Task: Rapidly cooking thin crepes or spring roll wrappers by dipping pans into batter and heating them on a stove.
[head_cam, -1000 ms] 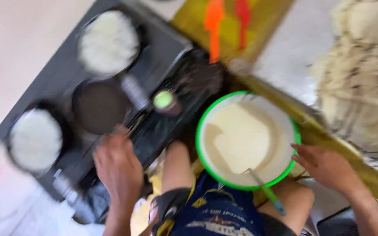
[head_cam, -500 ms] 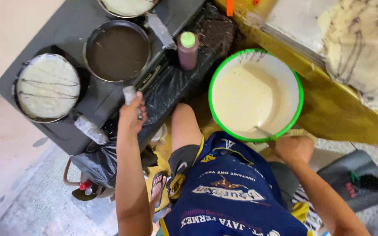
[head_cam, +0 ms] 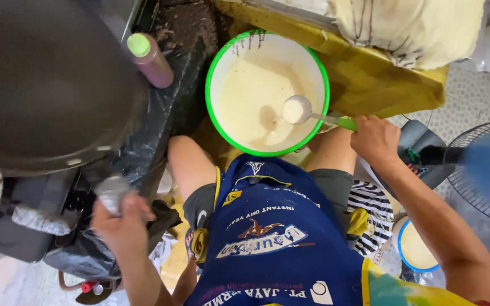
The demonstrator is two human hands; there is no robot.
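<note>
Matt dark metal pan (head_cam: pixel 46 85), glossy plastic bowl (head_cam: pixel 214 73), smooth wet batter (head_cam: pixel 250 96)

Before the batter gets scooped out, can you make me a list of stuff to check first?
1. Ladle is full: ok, its round cup is coated in pale batter and lifted above the surface.
2. Right hand has a firm hold on the green ladle handle: ok.
3. Bowl with the green rim has plenty of batter: ok.
4. Left hand grips the foil-wrapped pan handle: ok, fingers are closed round it.
5. Dark pan is empty and ready: ok, nothing shows in it.
6. Pan is hot enough: cannot tell.
</note>
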